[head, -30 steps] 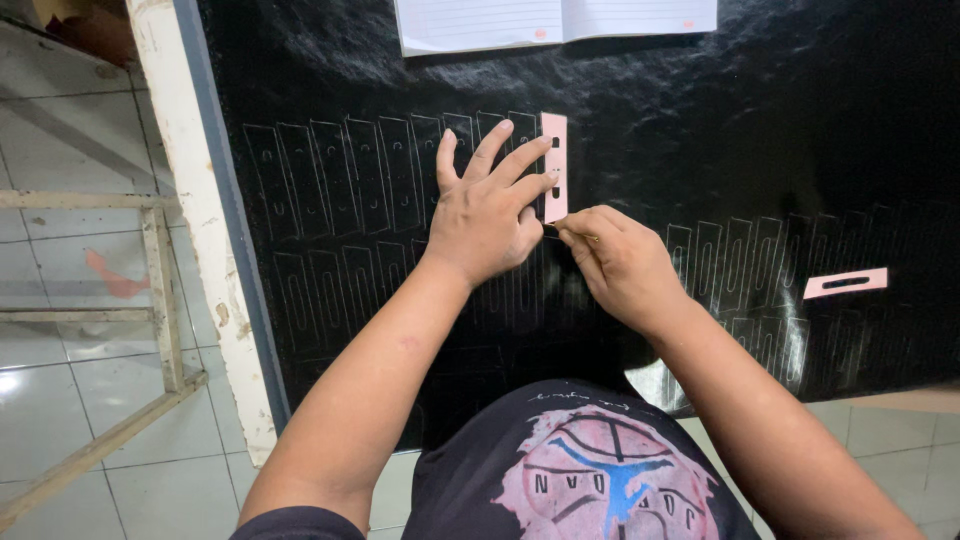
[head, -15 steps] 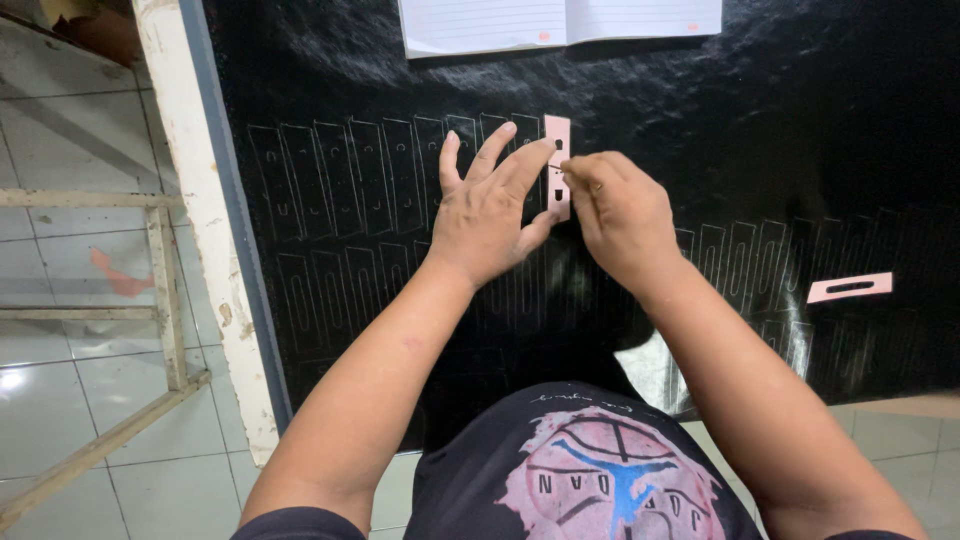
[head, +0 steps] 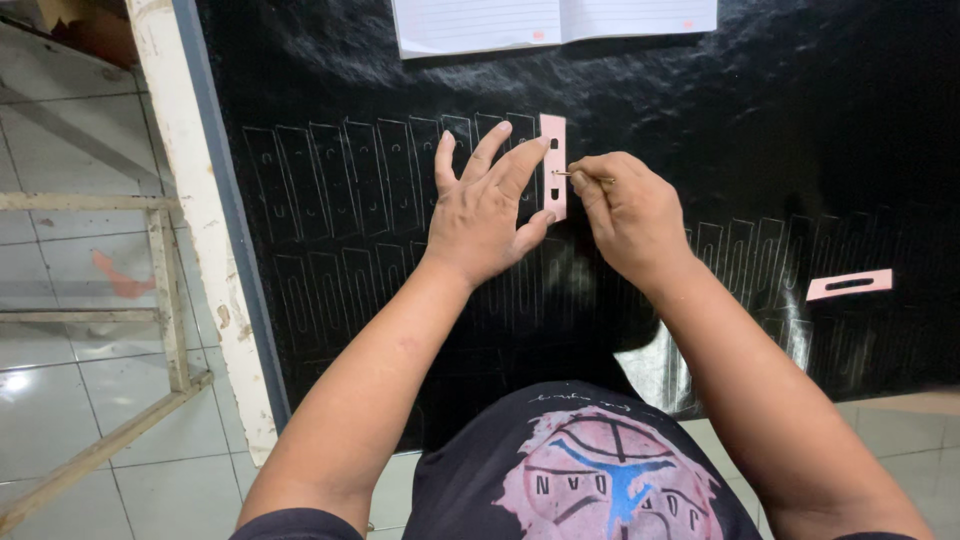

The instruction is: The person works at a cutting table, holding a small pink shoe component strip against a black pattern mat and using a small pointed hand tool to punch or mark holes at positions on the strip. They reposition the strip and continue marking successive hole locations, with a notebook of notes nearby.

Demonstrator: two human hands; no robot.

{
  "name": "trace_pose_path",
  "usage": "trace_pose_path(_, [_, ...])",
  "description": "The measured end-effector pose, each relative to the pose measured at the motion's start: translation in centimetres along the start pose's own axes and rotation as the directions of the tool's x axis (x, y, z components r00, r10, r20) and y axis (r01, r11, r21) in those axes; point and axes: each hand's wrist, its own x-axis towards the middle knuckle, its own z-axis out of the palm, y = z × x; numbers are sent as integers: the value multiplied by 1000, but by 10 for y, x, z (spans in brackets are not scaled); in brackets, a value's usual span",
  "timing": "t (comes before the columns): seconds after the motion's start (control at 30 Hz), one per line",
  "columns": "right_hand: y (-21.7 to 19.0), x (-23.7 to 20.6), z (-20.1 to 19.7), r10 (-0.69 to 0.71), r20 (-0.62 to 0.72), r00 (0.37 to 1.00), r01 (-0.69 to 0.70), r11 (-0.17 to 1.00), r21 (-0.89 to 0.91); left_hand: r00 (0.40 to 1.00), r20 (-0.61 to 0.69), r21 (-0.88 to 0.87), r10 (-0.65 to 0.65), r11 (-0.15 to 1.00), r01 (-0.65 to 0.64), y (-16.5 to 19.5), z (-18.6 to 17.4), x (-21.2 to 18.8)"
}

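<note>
Here the right hand [head: 630, 215] keeps a closed grip on a thin pen [head: 580, 176], its tip at the pink template [head: 553, 165]. The left hand [head: 487, 210] lies open, fingers spread, pinning that template flat on the black sheet [head: 760, 140] covering the worktop. A second pink template [head: 849, 284] lies well apart, right; an open notebook [head: 555, 22] above.

Open lined notebook [head: 555, 20] at the top, second pink slotted strip [head: 849, 284] right, wooden frame [head: 160, 290] over tiled floor [head: 60, 400]

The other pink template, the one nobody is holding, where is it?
The spare pink template lies flat on the black sheet at the right of the head view, apart from both hands.
</note>
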Motion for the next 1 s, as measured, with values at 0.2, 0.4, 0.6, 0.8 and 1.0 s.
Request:
trace_pose_path(0.2, [2,-3,0,-55,-7,998,55,998,-8,996,-57,36,61,998,-59,-1,1,-3])
trace_pose_path(0.4, [9,6,0,43,-42,998,-40,997,61,993,-85,36,83,996,-80,-1,1,-3])
trace_pose_path(0.6, [12,16,5,-34,-62,997,33,999,-6,996,-58,52,73,996,-70,0,-1,-2])
trace_pose_path(0.8, [12,22,9,-71,-43,997,69,997,-43,997,-49,51,66,997,-64,1,-2,-2])
trace_pose_path(1.0, [11,21,3,-27,-14,1000,27,1000,-2,998,-18,66,56,996,-55,1,-1,-2])
